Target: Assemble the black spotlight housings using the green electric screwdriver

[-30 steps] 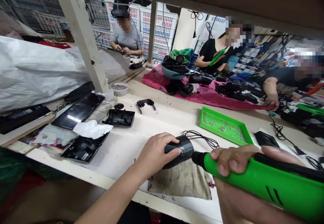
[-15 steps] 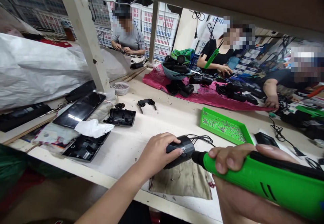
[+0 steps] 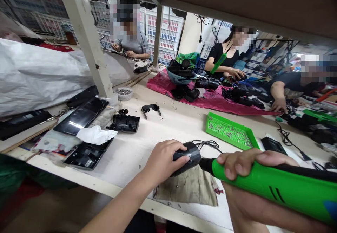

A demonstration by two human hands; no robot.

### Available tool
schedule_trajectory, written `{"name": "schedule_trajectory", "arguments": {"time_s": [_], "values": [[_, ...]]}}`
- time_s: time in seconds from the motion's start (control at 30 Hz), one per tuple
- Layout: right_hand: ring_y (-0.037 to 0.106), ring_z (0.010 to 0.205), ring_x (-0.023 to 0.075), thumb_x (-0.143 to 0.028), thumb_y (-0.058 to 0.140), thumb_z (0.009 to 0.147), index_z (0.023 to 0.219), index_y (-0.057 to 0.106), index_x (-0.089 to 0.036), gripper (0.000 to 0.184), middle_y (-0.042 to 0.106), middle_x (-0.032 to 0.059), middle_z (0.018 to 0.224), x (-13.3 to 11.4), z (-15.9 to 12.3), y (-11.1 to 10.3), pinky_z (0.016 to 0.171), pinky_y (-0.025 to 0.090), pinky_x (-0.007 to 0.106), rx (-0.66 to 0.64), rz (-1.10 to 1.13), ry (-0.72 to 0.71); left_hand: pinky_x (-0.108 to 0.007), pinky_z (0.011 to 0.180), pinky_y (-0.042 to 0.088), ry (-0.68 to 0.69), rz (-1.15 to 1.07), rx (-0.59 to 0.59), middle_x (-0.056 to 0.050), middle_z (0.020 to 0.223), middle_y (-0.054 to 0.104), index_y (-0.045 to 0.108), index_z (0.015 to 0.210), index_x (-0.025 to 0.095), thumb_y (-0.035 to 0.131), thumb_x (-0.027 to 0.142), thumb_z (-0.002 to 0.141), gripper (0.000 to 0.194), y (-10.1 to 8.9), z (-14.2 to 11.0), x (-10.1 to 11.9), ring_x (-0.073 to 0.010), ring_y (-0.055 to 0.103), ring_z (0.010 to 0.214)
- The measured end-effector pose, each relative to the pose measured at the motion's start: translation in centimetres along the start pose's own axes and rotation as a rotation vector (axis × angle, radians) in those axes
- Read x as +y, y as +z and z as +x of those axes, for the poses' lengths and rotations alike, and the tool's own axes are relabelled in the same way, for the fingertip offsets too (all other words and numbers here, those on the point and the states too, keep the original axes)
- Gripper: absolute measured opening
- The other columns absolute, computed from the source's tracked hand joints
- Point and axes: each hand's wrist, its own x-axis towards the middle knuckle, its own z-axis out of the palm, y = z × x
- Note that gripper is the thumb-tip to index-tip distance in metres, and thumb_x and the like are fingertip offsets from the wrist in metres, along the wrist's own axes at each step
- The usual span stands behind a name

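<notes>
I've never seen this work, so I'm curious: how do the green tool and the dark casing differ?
The electric screwdriver is long and bright green; the casing is short, rounded and dark grey. The right hand wraps the screwdriver, the left hand the casing. The casing trails a black cord; the screwdriver shows none. They touch at the screwdriver's black nose.
</notes>
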Motion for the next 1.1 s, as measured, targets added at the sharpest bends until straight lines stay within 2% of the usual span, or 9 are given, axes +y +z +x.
{"name": "schedule_trajectory", "arguments": {"time_s": [0.2,0.33,0.4,0.47,0.6,0.77,0.9,1.0,1.1], "values": [[0.045,0.042,0.0108,-0.080,0.052,0.067,0.098,0.062,-0.026,0.064,0.051,-0.0058,0.059,-0.4,0.5,-2.1,0.049,0.044,0.031,0.003,0.055,0.031,-0.045,0.101,0.041,0.092,0.092,-0.098,-0.005,0.136,0.055,0.063,0.115,0.029,0.070,0.032,0.077,0.038,-0.9,-1.1,0.1,-0.0287,0.052,0.122],[0.049,0.041,0.0115,-0.090,0.045,0.060,0.094,0.064,-0.025,0.076,0.056,-0.0045,0.056,0.1,0.7,-3.2,0.049,0.047,0.030,-0.012,0.045,0.205,-0.042,0.090,0.047,0.182,0.161,0.056,-0.005,0.109,0.070,0.068,0.095,0.023,0.051,0.019,0.089,0.018,-0.2,-1.2,0.3,-0.0237,0.062,0.104],[0.053,0.045,0.0125,-0.085,0.053,0.060,0.092,0.065,-0.024,0.070,0.059,-0.0029,0.060,0.8,0.4,-3.3,0.051,0.049,0.031,0.010,0.026,0.293,-0.041,0.084,0.050,0.170,0.191,0.096,-0.005,0.099,0.071,0.067,0.088,0.021,0.046,0.016,0.090,0.022,0.5,-1.0,1.1,-0.0226,0.064,0.095],[0.058,0.054,0.0141,-0.073,0.063,0.066,0.092,0.065,-0.024,0.056,0.062,-0.0009,0.070,1.6,0.0,-3.0,0.057,0.051,0.032,0.012,0.043,0.321,-0.048,0.087,0.050,0.144,0.259,0.077,-0.005,0.102,0.071,0.068,0.091,0.023,0.052,0.017,0.087,0.017,1.0,-0.6,2.0,-0.0265,0.063,0.100],[0.057,0.057,0.0133,-0.068,0.056,0.076,0.108,0.060,-0.030,0.050,0.061,-0.0021,0.075,2.2,-0.6,-1.9,0.058,0.052,0.032,0.009,0.281,0.291,-0.073,0.101,0.028,0.236,0.435,-0.041,-0.003,0.123,0.067,0.069,0.105,0.033,0.070,0.021,0.072,0.035,2.0,-0.1,2.9,-0.0401,0.052,0.121],[0.054,0.050,0.0113,-0.073,0.056,0.070,0.107,0.062,-0.028,0.058,0.058,-0.0035,0.067,-0.2,0.1,-1.4,0.053,0.051,0.028,0.136,0.426,0.146,-0.071,0.101,0.033,0.302,0.491,-0.041,0.000,0.117,0.070,0.072,0.096,0.035,0.063,0.018,0.078,0.026,2.7,-0.3,1.5,-0.0335,0.060,0.112],[0.054,0.050,0.0119,-0.069,0.054,0.075,0.108,0.061,-0.026,0.054,0.058,-0.0026,0.069,-0.5,0.8,-3.7,0.055,0.051,0.030,0.104,0.197,0.199,-0.053,0.098,0.047,0.293,0.426,0.048,-0.004,0.129,0.063,0.066,0.110,0.030,0.062,0.018,0.080,0.033,1.9,-1.2,0.2,-0.0292,0.059,0.116],[0.062,0.083,0.0207,-0.054,0.056,0.084,0.117,0.056,-0.025,0.044,0.062,0.0054,0.097,0.3,0.7,-5.8,0.074,0.053,0.038,0.050,-0.224,0.211,-0.044,0.094,0.050,0.154,0.250,0.120,-0.005,0.118,0.069,0.068,0.102,0.027,0.061,0.023,0.082,0.021,0.8,-1.3,0.2,-0.0267,0.063,0.108],[0.046,0.123,0.0274,-0.031,0.059,0.086,0.132,0.046,-0.029,0.047,0.046,0.0090,0.132,0.7,0.3,-7.0,0.100,0.041,0.049,0.104,-0.557,-0.082,-0.042,0.089,0.050,-0.011,0.004,0.203,-0.005,0.107,0.072,0.067,0.094,0.025,0.058,0.030,0.084,0.014,-0.1,-0.7,0.2,-0.0262,0.065,0.100]]}}
